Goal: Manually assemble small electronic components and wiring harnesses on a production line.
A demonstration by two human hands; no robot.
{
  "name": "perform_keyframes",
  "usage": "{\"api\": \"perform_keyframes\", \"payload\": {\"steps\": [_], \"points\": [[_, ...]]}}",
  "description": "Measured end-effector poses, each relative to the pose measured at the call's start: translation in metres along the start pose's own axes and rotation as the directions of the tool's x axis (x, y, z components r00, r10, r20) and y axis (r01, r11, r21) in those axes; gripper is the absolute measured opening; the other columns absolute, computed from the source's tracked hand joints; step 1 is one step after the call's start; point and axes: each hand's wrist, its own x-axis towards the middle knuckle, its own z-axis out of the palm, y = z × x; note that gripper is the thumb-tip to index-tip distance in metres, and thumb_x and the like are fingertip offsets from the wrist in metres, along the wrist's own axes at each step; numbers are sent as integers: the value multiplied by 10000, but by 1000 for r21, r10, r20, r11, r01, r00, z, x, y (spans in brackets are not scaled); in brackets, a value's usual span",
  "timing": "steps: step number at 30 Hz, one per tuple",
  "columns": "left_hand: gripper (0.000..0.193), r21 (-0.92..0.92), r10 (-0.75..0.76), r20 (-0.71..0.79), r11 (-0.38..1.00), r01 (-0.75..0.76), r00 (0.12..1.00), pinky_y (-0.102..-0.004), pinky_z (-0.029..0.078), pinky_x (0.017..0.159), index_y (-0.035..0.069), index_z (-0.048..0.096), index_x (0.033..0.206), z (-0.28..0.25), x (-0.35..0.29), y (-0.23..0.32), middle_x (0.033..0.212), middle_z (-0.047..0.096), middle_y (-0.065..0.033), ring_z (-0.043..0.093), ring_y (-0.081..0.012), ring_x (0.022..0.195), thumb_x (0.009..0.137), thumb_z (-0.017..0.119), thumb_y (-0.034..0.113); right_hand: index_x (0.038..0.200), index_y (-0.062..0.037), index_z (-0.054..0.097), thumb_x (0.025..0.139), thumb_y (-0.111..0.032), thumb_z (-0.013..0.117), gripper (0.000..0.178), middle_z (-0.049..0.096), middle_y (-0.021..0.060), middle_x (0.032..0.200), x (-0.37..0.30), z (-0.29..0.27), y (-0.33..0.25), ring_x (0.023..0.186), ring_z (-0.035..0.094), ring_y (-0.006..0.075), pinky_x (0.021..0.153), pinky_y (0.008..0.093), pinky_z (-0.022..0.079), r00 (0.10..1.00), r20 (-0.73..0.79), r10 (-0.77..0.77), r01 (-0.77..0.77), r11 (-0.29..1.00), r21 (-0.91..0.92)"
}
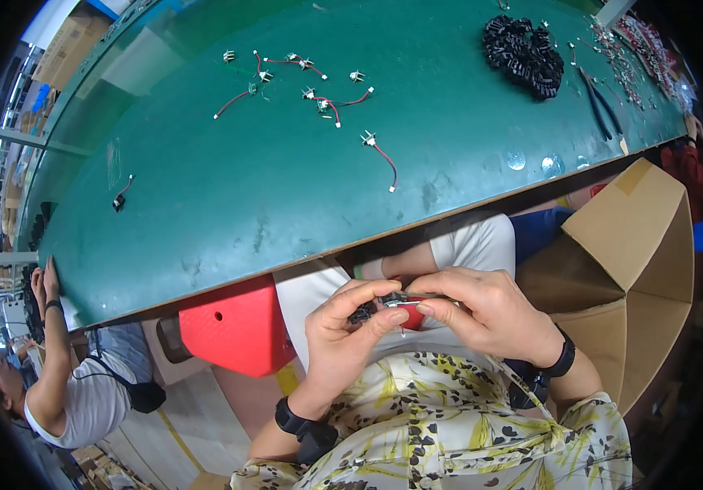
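My left hand (345, 323) is closed, pinching a small black part (362, 313) between thumb and fingers. Against it, my right hand (490, 310) is also closed, with thumb and forefinger on a slim, light-coloured piece (404, 304) whose kind I cannot make out. Both hands meet in front of my body, below the table's near edge, and the fingers cover most of what they hold. A patch of red shows just under the fingertips. On the table, the nearest loose item is a small white connector part with a red-and-black wire lead (384, 159).
Several more wired parts (323, 104) lie on the green table (229, 196). Farther right are a heap of black parts (523, 57), pliers (600, 106) and many small red-wired pieces (625, 65). An open cardboard box (629, 212) stands right; a red stool (233, 327) and a co-worker (82, 392) are left.
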Motion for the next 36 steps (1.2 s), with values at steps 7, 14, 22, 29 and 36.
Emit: {"api": "perform_keyframes", "payload": {"steps": [7,14,22,29,36], "points": [[279,47,44,79,998,-48,996,-237,518,740,3,660,1082,-5,1,-2,995,634,-70,604,-116,866,812,732,-4,1059,-54,644,905,-163,625,190,678,137,930,1,-6,3,804,665,329,668,390,523,995,102,11,-22,994,106],[229,228,162,69,958,-174,984,-234,502,706,3,684,1020,-2,3,3,929,652,-69,606,-119,832,799,743,-5,1028,-88,661,884,-141,628,157,673,90,864,-4,3,-3,702,662,279,563,379,516,1000,8,-23,23,995,-96],[226,321,177,20,931,-174,984,-235,487,723,7,685,1036,4,3,-5,934,645,-48,593,-115,815,815,734,7,1013,-89,659,845,-112,639,171,663,72,819,-4,14,4,656,657,264,522,358,514,998,-55,-22,7,968,-250],[251,24,5,-25,1000,-4,1000,-220,458,728,18,684,1049,2,7,-3,940,640,-29,556,-79,792,807,751,26,1036,-39,636,888,-128,642,173,680,129,879,3,2,10,734,685,211,633,292,530,998,47,36,-39,997,70],[319,-63,-14,48,998,17,999,-193,433,677,42,628,1020,2,2,0,868,621,9,519,-45,717,759,810,56,1062,20,640,868,-76,717,229,652,-8,882,1,13,10,802,581,39,677,198,481,951,89,298,-277,682,677]]}}
